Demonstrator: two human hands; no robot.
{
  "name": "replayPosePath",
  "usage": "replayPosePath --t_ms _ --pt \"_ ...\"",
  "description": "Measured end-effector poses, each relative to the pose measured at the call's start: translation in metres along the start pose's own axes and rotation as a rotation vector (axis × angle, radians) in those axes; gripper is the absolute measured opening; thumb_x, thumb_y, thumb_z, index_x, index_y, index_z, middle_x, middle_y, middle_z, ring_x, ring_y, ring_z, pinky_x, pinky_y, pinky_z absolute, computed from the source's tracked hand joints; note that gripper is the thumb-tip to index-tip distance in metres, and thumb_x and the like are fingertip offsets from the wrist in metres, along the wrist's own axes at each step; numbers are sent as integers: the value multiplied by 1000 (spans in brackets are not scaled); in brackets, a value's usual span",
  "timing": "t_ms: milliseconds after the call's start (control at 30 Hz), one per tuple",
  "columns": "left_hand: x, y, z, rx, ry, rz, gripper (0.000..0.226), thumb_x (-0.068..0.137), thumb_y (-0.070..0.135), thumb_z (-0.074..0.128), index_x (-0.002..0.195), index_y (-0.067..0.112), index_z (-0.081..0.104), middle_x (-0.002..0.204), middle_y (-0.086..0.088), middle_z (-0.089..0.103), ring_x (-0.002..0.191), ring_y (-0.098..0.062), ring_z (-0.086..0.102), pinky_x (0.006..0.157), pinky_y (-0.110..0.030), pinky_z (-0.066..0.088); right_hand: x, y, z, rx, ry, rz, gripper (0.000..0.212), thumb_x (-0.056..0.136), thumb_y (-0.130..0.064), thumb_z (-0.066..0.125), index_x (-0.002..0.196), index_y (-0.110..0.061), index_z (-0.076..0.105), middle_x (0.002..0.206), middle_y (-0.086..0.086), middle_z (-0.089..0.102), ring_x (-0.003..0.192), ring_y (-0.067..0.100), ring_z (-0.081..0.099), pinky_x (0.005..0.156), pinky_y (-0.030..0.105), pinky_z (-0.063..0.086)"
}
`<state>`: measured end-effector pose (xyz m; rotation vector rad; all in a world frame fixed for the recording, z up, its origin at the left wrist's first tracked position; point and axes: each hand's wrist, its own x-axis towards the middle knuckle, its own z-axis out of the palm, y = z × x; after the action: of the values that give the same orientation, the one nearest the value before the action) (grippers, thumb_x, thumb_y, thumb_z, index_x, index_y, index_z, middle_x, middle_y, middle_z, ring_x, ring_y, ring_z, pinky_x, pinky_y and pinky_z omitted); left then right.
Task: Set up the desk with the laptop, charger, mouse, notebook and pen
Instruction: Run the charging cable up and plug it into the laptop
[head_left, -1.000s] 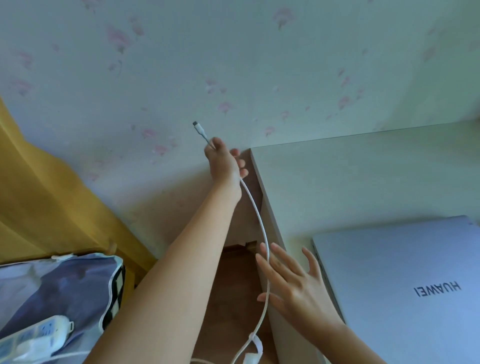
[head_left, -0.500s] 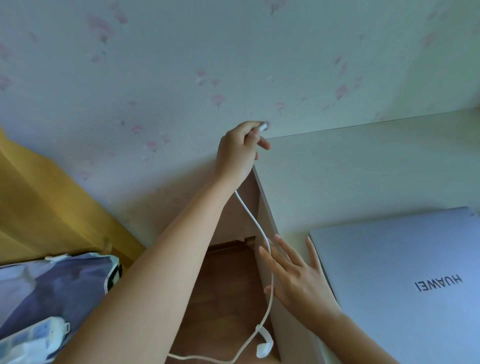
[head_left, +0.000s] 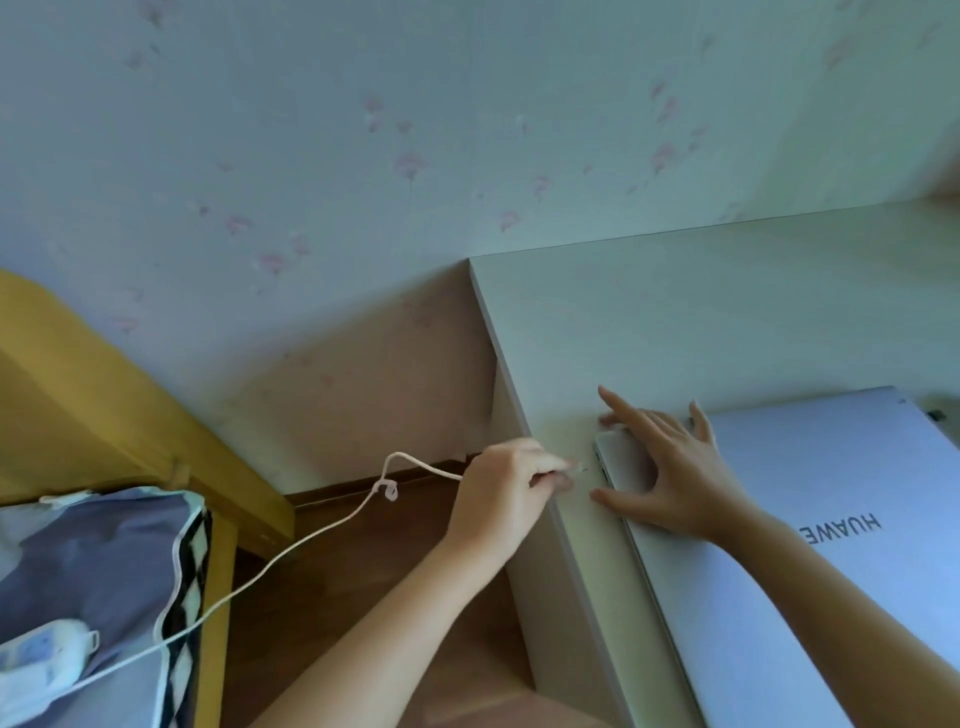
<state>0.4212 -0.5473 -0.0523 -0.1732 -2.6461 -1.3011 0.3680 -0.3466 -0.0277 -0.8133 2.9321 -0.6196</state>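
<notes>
1. A pale wall with faint pink flower prints backs a light desk (head_left: 675, 322) in the corner; a yellow wooden bed frame (head_left: 104, 415) stands to the left across a strip of brown floor.

2. The closed grey laptop (head_left: 831, 519) lies flat on the desk near its left edge, lid down.

3. The charger cable (head_left: 291, 551), thin and white, runs from a white power strip (head_left: 36, 654) on the bedding, loops once in mid-air above the floor, and ends in the left hand (head_left: 504, 488).

4. A second ago the left hand held the plug end raised against the wall, beyond the back corner of the desk. It has since come down and forward to the laptop's left edge.

5. The left hand pinches the plug between thumb and curled fingers, its tip just beside the laptop's side. The picture is blurred there, so whether the plug has entered the port cannot be told.

6. The right hand (head_left: 670, 467) has shifted from the desk's edge onto the laptop's near-left corner. It lies flat with fingers spread, pressing the lid and gripping nothing.

7. This looks like the plugging-in step, with the right hand steadying the machine. Mouse, notebook and pen are not in view.
</notes>
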Motion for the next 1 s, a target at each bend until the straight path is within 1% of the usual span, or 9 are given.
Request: replayPosePath --t_ms 33,100,200,300,533,767,900,1000 --pt "-2 1 5 0 33 -2 20 80 21 75 99 22 77 71 2 65 67 -15 58 62 -33 48 0 0 1 17 20 -5 98 63 -67 58 145 -49 7 120 -21 53 122 2 44 114 51 1" --pt "-3 4 12 10 100 1 20 79 19 74 98 23 78 68 4 64 68 -15 53 63 -31 45 -1 0 3 38 50 -11 96 61 -63 59 143 -50 10 111 -20 53 115 3 47 114 49 3" --pt "-2 6 20 12 142 7 18 80 20 74 97 23 78 68 4 64 69 -13 51 63 -32 46 0 0 4 65 67 -3 94 59 -59 59 142 -49 16 108 -18 55 113 3 48 115 47 4" --pt "-2 5 25 -7 151 23 16 81 24 72 96 21 78 68 0 66 68 -18 57 62 -37 49 1 -1 4 91 55 7 91 58 -56 60 140 -49 18 107 -18 54 113 3 48 116 45 2" --pt "5 4 25 134 159 97 17 78 17 68 92 18 79 65 0 64 67 -20 58 57 -36 50 1 0 4 136 44 18 91 57 -52 63 137 -48 19 106 -15 56 112 2 50 114 42 3" --pt "8 1 27 136 151 153 19 76 9 75 92 17 79 61 0 58 65 -18 53 55 -33 47 2 2 4 143 40 4 92 57 -54 61 138 -47 17 108 -14 56 113 5 50 115 45 3" --pt "12 1 29 150 167 177 18 74 7 74 89 14 79 63 -2 60 67 -21 56 56 -35 49 1 1 5 113 30 -10 93 59 -55 58 141 -45 13 111 -14 56 115 7 49 115 48 2" --pt "14 2 29 144 177 200 17 73 6 72 88 11 77 69 -3 66 70 -23 61 59 -37 52 -1 1 6 78 25 -16 97 60 -54 58 143 -44 8 115 -13 56 118 8 46 116 50 1"
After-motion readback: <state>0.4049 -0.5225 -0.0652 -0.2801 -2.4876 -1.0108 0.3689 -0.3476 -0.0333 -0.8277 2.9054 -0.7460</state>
